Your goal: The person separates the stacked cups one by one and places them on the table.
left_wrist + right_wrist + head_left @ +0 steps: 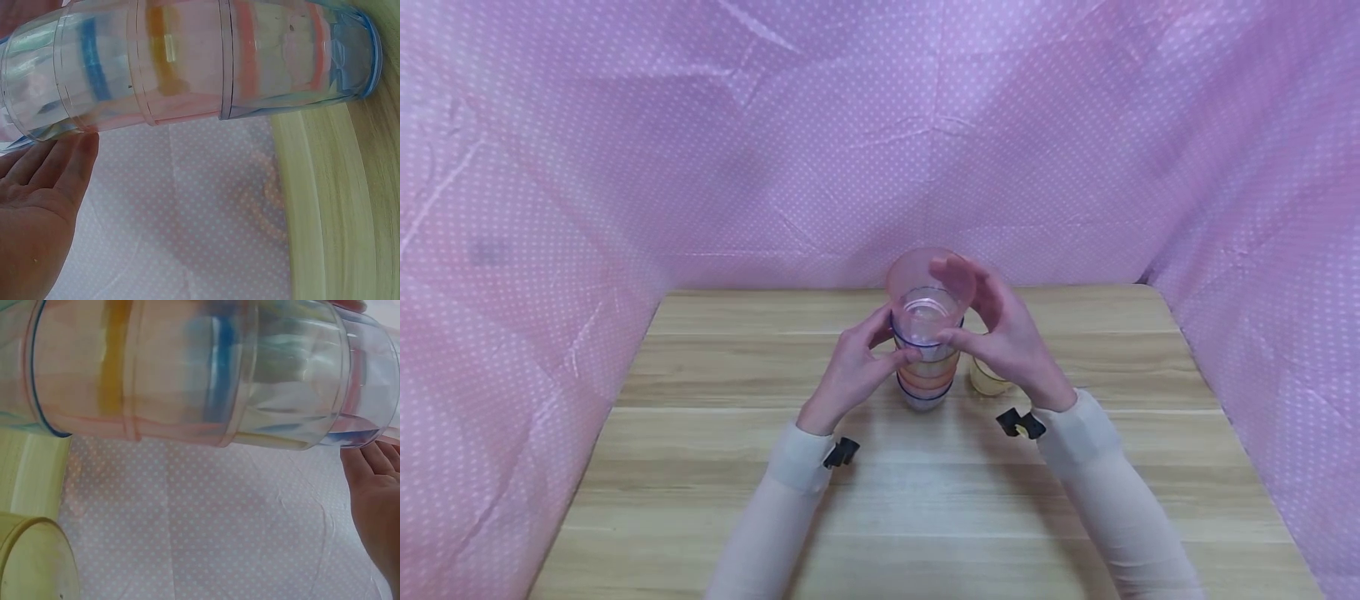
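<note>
A tall stack of nested see-through plastic cups (925,379), tinted blue, yellow and pink, stands upright on the table in the head view. At its top sits a pink cup (917,271) with its wide mouth upward. My left hand (861,367) holds the upper part of the stack from the left, thumb in front. From the right, my right hand (1011,333) grips the pink cup, its fingers partly seen through the wall. Both wrist views show the stack (181,62) sideways, with fingers against its upper end. A yellow cup (987,382) is by the right wrist, partly hidden.
The wooden table (887,517) carries the stack near its back edge. Pink polka-dot cloth (820,167) hangs behind and on both sides. In the right wrist view the yellow cup (37,562) is close beside the stack.
</note>
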`<state>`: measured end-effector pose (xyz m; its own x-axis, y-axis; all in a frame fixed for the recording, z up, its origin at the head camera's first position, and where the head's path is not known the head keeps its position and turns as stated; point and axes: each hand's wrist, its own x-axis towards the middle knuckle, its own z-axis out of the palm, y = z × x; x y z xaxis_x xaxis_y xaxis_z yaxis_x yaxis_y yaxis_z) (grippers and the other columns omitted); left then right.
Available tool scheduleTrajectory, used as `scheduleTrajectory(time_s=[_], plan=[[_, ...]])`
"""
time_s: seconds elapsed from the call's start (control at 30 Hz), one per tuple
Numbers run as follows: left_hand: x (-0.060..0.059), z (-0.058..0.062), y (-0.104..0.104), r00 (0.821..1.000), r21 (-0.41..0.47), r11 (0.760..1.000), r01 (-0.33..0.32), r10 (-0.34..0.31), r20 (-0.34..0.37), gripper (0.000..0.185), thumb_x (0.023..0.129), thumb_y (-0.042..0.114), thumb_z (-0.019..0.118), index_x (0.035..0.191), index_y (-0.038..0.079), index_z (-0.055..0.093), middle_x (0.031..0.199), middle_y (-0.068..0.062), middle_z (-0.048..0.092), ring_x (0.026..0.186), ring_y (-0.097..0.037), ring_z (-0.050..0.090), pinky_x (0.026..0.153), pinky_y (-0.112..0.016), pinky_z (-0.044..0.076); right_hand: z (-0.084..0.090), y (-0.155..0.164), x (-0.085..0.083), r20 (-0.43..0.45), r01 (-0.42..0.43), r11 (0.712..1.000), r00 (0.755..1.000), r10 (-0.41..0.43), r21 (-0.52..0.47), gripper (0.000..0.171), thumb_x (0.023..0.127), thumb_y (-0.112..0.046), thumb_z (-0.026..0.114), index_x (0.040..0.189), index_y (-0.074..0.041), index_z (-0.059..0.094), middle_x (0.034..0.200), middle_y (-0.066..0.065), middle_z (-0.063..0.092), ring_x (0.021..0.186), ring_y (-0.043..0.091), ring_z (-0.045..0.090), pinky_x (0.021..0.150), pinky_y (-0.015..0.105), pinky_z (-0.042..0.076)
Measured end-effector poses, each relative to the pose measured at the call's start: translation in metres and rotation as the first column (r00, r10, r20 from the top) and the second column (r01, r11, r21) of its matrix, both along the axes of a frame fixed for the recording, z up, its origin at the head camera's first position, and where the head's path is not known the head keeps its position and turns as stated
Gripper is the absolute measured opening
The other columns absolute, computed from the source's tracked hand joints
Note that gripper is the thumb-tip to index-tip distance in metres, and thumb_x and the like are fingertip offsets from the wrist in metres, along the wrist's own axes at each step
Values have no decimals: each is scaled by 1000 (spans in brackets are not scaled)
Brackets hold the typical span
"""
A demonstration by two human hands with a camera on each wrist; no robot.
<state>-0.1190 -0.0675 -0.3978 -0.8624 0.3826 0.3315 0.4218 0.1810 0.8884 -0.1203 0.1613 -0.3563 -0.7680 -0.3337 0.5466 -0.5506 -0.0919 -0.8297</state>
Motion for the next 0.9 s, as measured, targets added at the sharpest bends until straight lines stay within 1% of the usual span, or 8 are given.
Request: scheduleTrajectory(time_s=[0.13,0.2,0.3,0.4,0.57,0.7,0.83,0.9], plan=[[0,0,1,1000,13,1000,-4,4,4,70,89,12,82,151,5,51,141,-12,64,128,-25,62,107,-34,53,2,0,0,-3,-6,999,1000,5,-44,84,84,-6,86,152,5,39,151,22,52,141,30,48,119,41,41],[-1,0,1,1000,25,1000,-3,3,7,71,88,11,82,152,5,51,142,-13,63,128,-26,62,107,-33,53,4,0,1,-9,-2,998,1000,2,-64,85,85,-14,87,153,4,39,150,21,53,140,30,50,119,41,41],[-1,0,2,1000,35,999,-6,5,12,72,88,9,83,152,5,51,143,-13,63,128,-26,62,107,-32,53,6,0,1,-16,1,995,1000,-2,-98,88,84,-27,87,153,3,40,150,18,54,139,29,50,118,43,42],[-1,0,1,1000,42,999,-10,9,19,71,88,7,82,151,4,51,143,-14,62,128,-27,62,108,-32,52,8,-1,2,-17,1,992,1000,-3,-128,90,83,-32,87,153,0,41,149,15,55,140,29,50,119,44,41],[-3,-1,2,999,36,999,-19,18,29,70,88,9,82,151,4,52,143,-14,62,128,-27,63,107,-33,53,10,-1,1,-25,-12,983,1000,7,-184,85,83,-30,87,151,-3,44,149,16,56,140,29,50,119,44,41],[-5,-2,2,999,27,999,-24,23,35,71,89,11,83,152,5,52,143,-13,62,128,-27,63,107,-34,53,12,0,2,-35,-22,969,999,14,-244,81,82,-26,88,148,-4,48,149,17,55,140,31,50,120,44,40],[-6,-2,2,999,27,999,-25,24,35,71,88,11,83,152,6,52,143,-12,63,128,-28,63,107,-35,53,15,2,2,-37,-21,960,999,12,-278,79,81,-22,89,148,-7,49,149,16,55,140,31,50,120,43,39],[-6,-2,3,999,25,999,-25,24,33,71,88,11,83,152,7,52,144,-11,62,128,-28,63,107,-35,53,16,3,2,-40,-24,955,999,13,-297,79,80,-19,89,147,-6,50,149,16,55,141,32,49,121,44,38]])
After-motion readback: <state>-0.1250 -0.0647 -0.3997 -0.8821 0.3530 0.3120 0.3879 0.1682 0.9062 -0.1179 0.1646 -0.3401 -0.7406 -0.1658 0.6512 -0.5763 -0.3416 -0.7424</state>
